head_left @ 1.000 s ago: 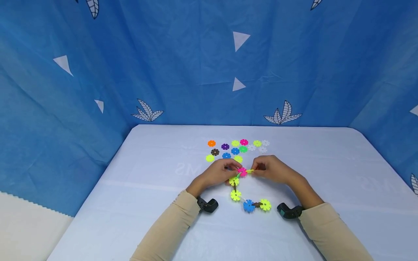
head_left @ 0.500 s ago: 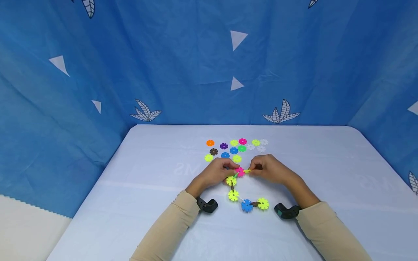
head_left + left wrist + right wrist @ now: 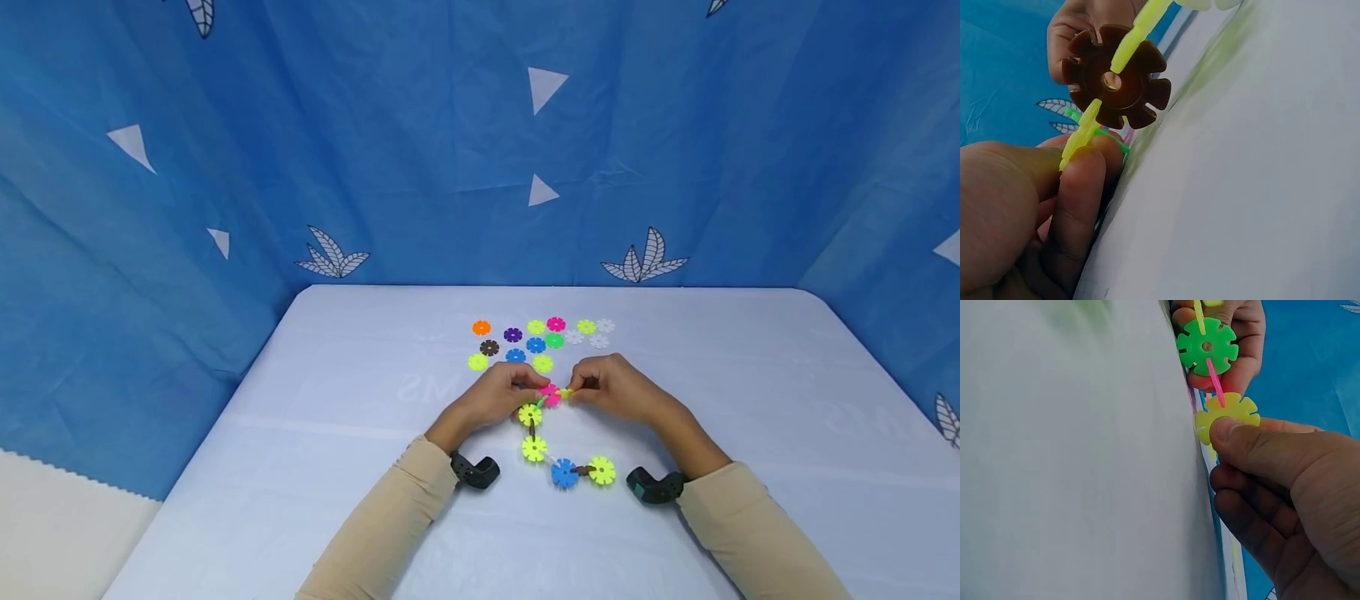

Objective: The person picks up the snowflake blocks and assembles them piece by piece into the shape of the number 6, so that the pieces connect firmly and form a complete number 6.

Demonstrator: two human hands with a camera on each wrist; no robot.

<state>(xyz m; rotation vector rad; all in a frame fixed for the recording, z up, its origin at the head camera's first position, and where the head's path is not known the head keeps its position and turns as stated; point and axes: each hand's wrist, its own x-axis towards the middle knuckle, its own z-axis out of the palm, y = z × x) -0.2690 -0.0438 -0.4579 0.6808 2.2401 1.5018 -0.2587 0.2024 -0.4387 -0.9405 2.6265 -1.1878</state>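
Observation:
A chain of notched plastic snowflake discs hangs together in a curve, with a yellow disc (image 3: 602, 471), a blue disc (image 3: 565, 473) and a brown disc (image 3: 1116, 78) among its links. Near the chain's upper end, my left hand (image 3: 497, 397) grips it by the green disc (image 3: 1207, 347) and pink disc (image 3: 551, 395). From the other side my right hand (image 3: 617, 388) pinches a yellow disc (image 3: 1229, 415) between thumb and fingers. The pink disc, edge-on in the right wrist view, meets this yellow disc's notched rim. Fingers partly hide the links at the left hand.
Loose discs lie beyond the hands on the white table (image 3: 360, 350), including an orange disc (image 3: 482, 327), a purple disc (image 3: 513, 335) and several others. A blue curtain (image 3: 450, 150) stands behind the table. Each wrist wears a black band (image 3: 476, 472).
The yellow disc in my right hand has turned slightly against the pink one. Everything has shifted a little left in the head view; both hands keep their hold.

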